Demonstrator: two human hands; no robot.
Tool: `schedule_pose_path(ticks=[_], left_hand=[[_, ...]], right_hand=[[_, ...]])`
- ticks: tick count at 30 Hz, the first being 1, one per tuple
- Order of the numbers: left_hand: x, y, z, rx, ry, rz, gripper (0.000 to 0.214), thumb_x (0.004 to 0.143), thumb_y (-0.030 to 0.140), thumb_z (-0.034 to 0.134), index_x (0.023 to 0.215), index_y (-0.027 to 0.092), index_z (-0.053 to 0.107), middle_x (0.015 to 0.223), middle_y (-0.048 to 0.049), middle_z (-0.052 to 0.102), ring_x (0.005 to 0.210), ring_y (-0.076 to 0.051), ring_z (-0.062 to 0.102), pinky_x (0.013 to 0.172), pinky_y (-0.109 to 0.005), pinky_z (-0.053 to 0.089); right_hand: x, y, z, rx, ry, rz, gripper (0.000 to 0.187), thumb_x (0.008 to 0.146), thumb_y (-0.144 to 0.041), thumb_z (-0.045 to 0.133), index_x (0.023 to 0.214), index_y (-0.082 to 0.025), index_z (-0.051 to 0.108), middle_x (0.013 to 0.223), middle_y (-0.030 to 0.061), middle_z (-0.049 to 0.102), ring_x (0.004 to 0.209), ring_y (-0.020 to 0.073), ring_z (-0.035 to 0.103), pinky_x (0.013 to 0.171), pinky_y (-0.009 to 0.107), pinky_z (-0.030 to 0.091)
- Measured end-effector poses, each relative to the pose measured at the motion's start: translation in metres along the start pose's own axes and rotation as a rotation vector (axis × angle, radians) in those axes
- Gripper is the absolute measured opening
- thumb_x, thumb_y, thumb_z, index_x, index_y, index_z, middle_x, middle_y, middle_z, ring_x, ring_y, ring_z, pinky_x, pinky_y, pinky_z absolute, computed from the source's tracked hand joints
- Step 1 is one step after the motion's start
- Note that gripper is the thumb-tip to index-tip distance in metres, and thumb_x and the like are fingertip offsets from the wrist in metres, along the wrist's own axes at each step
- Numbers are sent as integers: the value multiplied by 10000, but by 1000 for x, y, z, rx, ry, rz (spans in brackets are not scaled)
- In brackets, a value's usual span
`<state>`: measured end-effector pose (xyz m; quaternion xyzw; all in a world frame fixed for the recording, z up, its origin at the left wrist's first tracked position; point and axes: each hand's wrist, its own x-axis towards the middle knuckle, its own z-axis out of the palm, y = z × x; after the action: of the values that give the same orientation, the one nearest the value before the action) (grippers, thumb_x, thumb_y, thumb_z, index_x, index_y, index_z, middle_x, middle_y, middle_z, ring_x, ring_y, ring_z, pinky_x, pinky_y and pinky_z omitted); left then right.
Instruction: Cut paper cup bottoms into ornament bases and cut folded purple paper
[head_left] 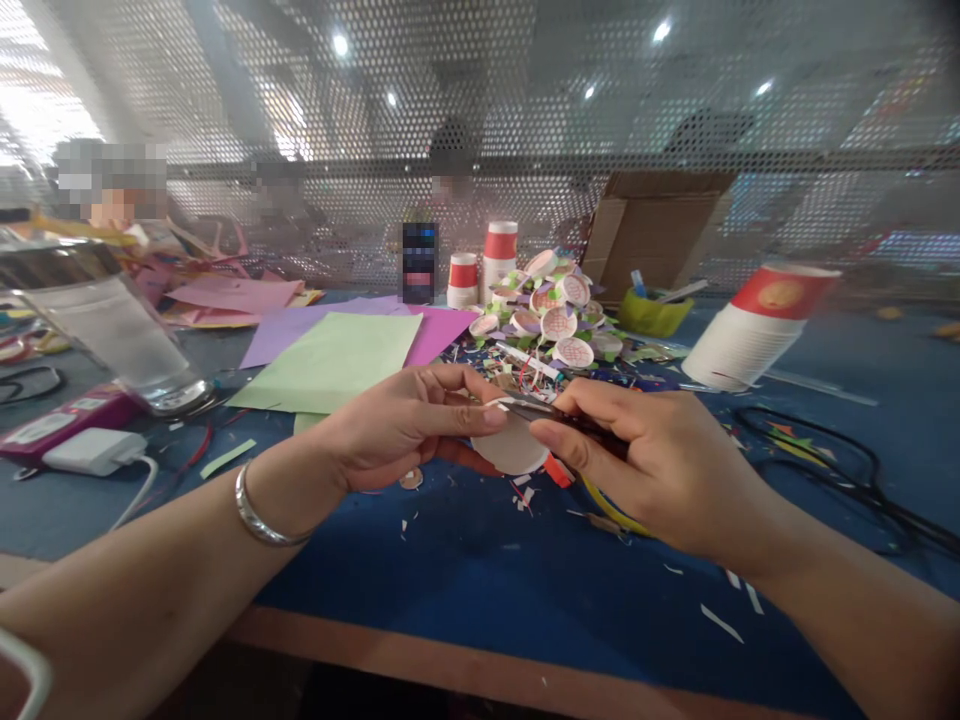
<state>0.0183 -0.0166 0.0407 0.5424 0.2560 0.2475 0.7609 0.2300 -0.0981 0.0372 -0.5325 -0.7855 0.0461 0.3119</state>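
Between the thumb and fingers of my left hand point(427, 425) is a white paper disc point(514, 447), held just above the blue table. Scissors point(544, 408) are gripped in my right hand point(637, 455), their blades pointing left at the disc's upper edge beside my left thumb. The scissor handles are mostly covered by my fingers. Small white paper scraps point(525, 497) lie beneath my hands. Behind them rises a heap of decorated paper discs point(559, 323) with green and purple bits.
Green paper sheets point(330, 355) lie left of centre, near a glass of water point(131, 330) and a purple power strip point(67, 425). Stacked red-and-white paper cups point(739, 345) stand at right, beside black cables point(840, 470). A phone point(418, 262) stands against the perforated screen point(315, 120).
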Motion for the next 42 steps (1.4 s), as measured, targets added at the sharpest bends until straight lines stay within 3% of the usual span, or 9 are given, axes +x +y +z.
schedule_pose_path(ticks=[10, 23, 32, 42], left_hand=[[1, -2, 0, -2, -31, -2, 100, 824, 86, 724, 807, 128, 635, 770, -19, 727, 716, -152, 736, 681, -269, 636], [1, 1, -3, 42, -17, -15, 112, 789, 125, 778, 812, 124, 669, 722, -13, 728, 670, -154, 739, 641, -262, 645], [1, 2, 1, 131, 50, -11, 89, 805, 125, 758, 812, 130, 670, 677, -18, 738, 580, -127, 722, 462, -126, 502], [2, 1, -2, 117, 24, 4, 132, 781, 169, 792, 817, 120, 675, 699, -11, 713, 636, -138, 711, 605, -239, 611]], right_hand=[[-2, -2, -1, -38, 25, -30, 343, 966, -394, 575, 689, -194, 548, 508, -67, 479, 443, 68, 412, 471, 234, 309], [3, -1, 3, 26, -29, 42, 373, 981, -420, 526, 674, -209, 512, 552, -56, 446, 488, 93, 398, 484, 264, 300], [1, -1, 3, 22, -51, 52, 376, 979, -428, 532, 672, -211, 516, 531, -57, 441, 478, 97, 397, 489, 267, 292], [0, -2, 5, 42, -40, 80, 394, 989, -434, 515, 664, -214, 489, 555, -52, 425, 506, 102, 384, 506, 281, 284]])
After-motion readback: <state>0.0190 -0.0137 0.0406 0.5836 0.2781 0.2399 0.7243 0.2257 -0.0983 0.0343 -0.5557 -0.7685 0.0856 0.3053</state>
